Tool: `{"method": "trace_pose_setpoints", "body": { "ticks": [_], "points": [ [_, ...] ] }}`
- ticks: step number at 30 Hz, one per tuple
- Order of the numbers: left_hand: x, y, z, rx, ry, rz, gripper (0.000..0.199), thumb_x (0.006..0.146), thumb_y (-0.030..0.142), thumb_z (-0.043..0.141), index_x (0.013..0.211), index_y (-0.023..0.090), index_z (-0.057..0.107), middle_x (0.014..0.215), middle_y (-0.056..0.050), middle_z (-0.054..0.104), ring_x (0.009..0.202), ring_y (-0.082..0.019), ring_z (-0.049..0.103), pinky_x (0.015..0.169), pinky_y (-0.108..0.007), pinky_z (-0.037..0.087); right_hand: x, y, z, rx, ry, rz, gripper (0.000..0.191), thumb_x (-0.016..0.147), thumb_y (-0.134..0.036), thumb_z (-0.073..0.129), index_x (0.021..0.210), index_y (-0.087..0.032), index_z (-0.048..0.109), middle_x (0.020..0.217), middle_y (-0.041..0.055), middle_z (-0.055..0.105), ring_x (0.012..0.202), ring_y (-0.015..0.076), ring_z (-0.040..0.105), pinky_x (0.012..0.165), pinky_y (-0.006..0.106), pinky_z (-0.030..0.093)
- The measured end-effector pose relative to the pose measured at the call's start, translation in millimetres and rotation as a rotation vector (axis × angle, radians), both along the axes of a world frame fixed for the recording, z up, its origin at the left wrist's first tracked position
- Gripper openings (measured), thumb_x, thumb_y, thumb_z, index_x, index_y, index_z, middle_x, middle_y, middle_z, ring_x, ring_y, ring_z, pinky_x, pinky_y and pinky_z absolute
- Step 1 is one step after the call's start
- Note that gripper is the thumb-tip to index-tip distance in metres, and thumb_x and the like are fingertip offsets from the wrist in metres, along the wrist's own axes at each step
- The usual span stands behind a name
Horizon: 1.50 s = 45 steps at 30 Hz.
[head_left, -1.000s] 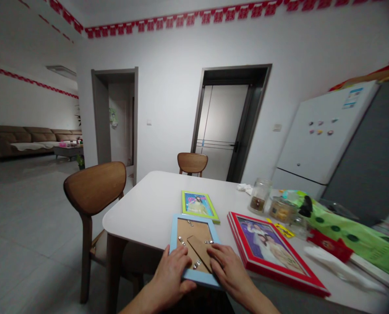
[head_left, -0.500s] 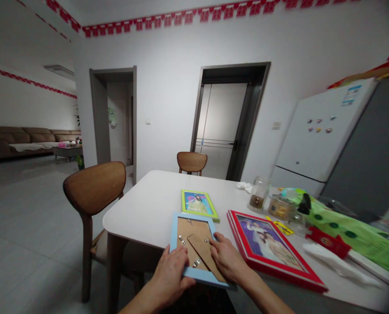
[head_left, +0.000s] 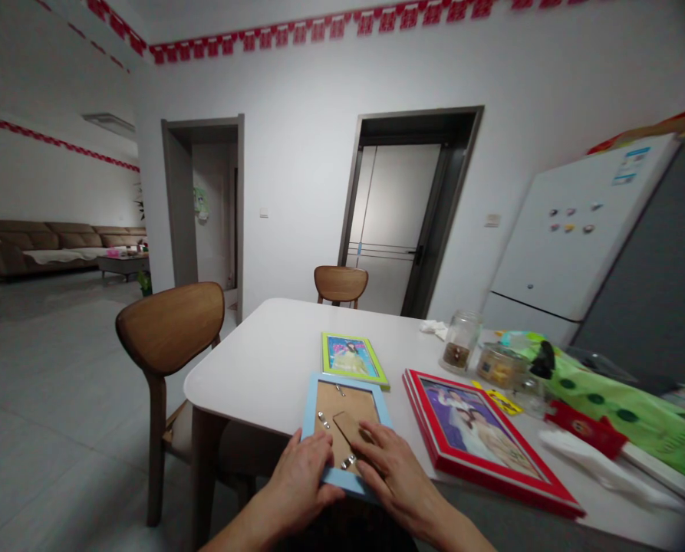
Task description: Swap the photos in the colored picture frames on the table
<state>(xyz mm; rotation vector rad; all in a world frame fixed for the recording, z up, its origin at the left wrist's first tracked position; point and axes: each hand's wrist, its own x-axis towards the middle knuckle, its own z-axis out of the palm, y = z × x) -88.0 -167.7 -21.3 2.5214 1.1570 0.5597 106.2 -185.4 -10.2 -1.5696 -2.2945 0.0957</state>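
The left hand has its grip closed on the blue frame at the near side of the table; the right hand, loosely curled, hold unclear, has shifted left over the backing, apparently where the work centres.

And there's the white table, a green picture frame flat just beyond the fingers, a red one to their right, a glass jar farther out!
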Motion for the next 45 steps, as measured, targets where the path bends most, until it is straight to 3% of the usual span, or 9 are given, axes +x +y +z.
{"method": "trace_pose_setpoints", "body": {
  "ticks": [3, 8, 12, 17, 25, 29, 34, 40, 45],
  "points": [
    [1, 0, 1.7, -0.009, 0.016, 0.000, 0.033, 0.069, 0.035, 0.059, 0.097, 0.021, 0.048, 0.119, -0.004, 0.047, 0.113, -0.018, 0.037, 0.100, -0.036, 0.015, -5, -9, 1.0, -0.041, 0.017, 0.114, 0.032, 0.079, -0.041, 0.039, 0.105, -0.031, 0.055, 0.126, 0.0038, 0.041, 0.117, 0.0239, 0.031, 0.096, 0.042, 0.025],
    [2, -2, 6.9, 0.006, 0.047, 0.006, 0.030, 0.070, 0.036, 0.058, 0.094, 0.021, 0.049, 0.111, -0.002, 0.052, 0.106, -0.017, 0.044, 0.098, -0.034, 0.019, -4, -11, 3.7, -0.040, 0.008, 0.187, 0.032, 0.077, -0.037, 0.044, 0.107, -0.032, 0.054, 0.128, 0.0040, 0.039, 0.119, 0.0232, 0.029, 0.097, 0.042, 0.023],
    [1, -2, 4.2, 0.017, 0.056, 0.005, 0.029, 0.070, 0.035, 0.058, 0.093, 0.021, 0.049, 0.117, -0.002, 0.047, 0.110, -0.019, 0.039, 0.098, -0.034, 0.016, -4, -11, 5.1, -0.018, 0.007, 0.225, 0.032, 0.075, -0.035, 0.047, 0.106, -0.030, 0.055, 0.124, 0.0047, 0.042, 0.118, 0.0232, 0.030, 0.097, 0.041, 0.024],
    [0, 0, 7.4, 0.014, 0.057, 0.014, 0.027, 0.068, 0.035, 0.060, 0.088, 0.022, 0.047, 0.098, 0.000, 0.055, 0.096, -0.017, 0.049, 0.095, -0.032, 0.023, 1, -10, 2.2, -0.023, 0.033, 0.260, 0.041, 0.069, -0.037, 0.053, 0.109, -0.028, 0.053, 0.126, 0.0061, 0.041, 0.118, 0.0249, 0.030, 0.098, 0.042, 0.023],
    [2, -1, 10.6, -0.015, 0.081, 0.027, 0.031, 0.069, 0.035, 0.059, 0.094, 0.022, 0.046, 0.099, 0.000, 0.054, 0.097, -0.017, 0.048, 0.097, -0.033, 0.019, -23, 30, 5.9, -0.012, 0.120, 0.090, 0.037, 0.082, -0.031, 0.032, 0.110, -0.020, 0.053, 0.110, 0.0094, 0.052, 0.102, 0.0188, 0.045, 0.088, 0.032, 0.033],
    [1, -2, 11.1, -0.023, 0.070, 0.015, 0.028, 0.070, 0.034, 0.058, 0.093, 0.022, 0.046, 0.099, 0.000, 0.054, 0.098, -0.017, 0.047, 0.097, -0.032, 0.019, -37, 54, 2.1, -0.028, 0.027, 0.067, 0.031, 0.077, -0.021, 0.037, 0.098, -0.023, 0.059, 0.101, 0.0057, 0.054, 0.096, 0.0177, 0.045, 0.083, 0.030, 0.032],
    [1, -1, 10.7, -0.005, 0.007, -0.002, 0.031, 0.068, 0.032, 0.061, 0.094, 0.022, 0.046, 0.098, 0.001, 0.055, 0.097, -0.017, 0.048, 0.096, -0.033, 0.020, -38, 58, -4.5, -0.042, 0.018, 0.088, 0.035, 0.069, -0.013, 0.038, 0.093, -0.027, 0.060, 0.106, 0.0021, 0.052, 0.099, 0.0174, 0.041, 0.083, 0.029, 0.029],
    [1, -3, 13.0, -0.021, 0.040, 0.016, 0.028, 0.070, 0.033, 0.057, 0.094, 0.022, 0.047, 0.102, 0.000, 0.054, 0.099, -0.018, 0.047, 0.096, -0.034, 0.020, -38, 60, -7.1, -0.046, 0.049, 0.075, 0.035, 0.071, -0.015, 0.038, 0.097, -0.028, 0.059, 0.107, 0.0020, 0.053, 0.100, 0.0174, 0.044, 0.083, 0.028, 0.030],
    [0, -7, 15.5, -0.009, 0.021, 0.038, 0.028, 0.065, 0.033, 0.062, 0.087, 0.021, 0.048, 0.093, 0.000, 0.056, 0.089, -0.017, 0.051, 0.094, -0.033, 0.025, -31, 89, -9.0, 0.007, 0.100, -0.224, 0.031, 0.077, -0.024, 0.037, 0.099, -0.019, 0.059, 0.098, 0.0059, 0.061, 0.091, 0.0152, 0.052, 0.078, 0.023, 0.035]
  ]
}}
